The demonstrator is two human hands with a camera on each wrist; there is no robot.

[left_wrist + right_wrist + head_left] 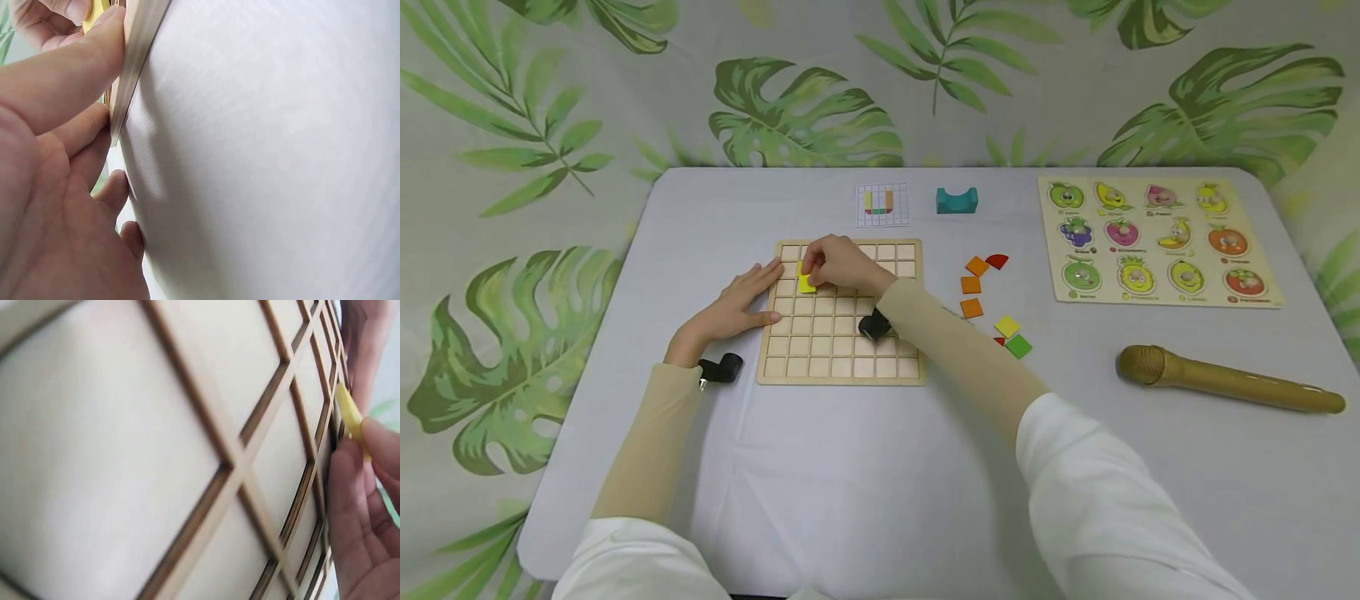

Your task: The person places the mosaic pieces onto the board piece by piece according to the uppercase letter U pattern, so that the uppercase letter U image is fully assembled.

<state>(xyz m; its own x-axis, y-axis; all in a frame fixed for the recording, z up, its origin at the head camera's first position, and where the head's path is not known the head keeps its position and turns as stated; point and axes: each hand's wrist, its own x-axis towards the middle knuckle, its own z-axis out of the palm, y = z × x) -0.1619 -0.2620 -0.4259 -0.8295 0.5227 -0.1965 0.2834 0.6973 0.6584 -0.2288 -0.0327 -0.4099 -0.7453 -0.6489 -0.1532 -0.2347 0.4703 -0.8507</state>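
My right hand [842, 265] pinches a yellow tile [350, 411] between thumb and fingertips, over the upper left squares of a wooden grid board [841, 367]. In the head view, yellow [807, 285] shows beside and below those fingertips. The tile stands tilted against the grid in the right wrist view. At the board's left edge rests my left hand [730, 304], fingers stretched out and thumb spread apart. Its thumb and fingertips touch the board's side [140, 47] in the left wrist view.
Right of the board lie several orange tiles [972, 285], a red piece [997, 262], a yellow tile [1007, 326] and a green tile [1018, 346]. A pattern card [882, 219] and teal block [957, 202] lie behind. Farther right are a fruit puzzle [1150, 293] and a brown microphone-shaped object [1232, 381].
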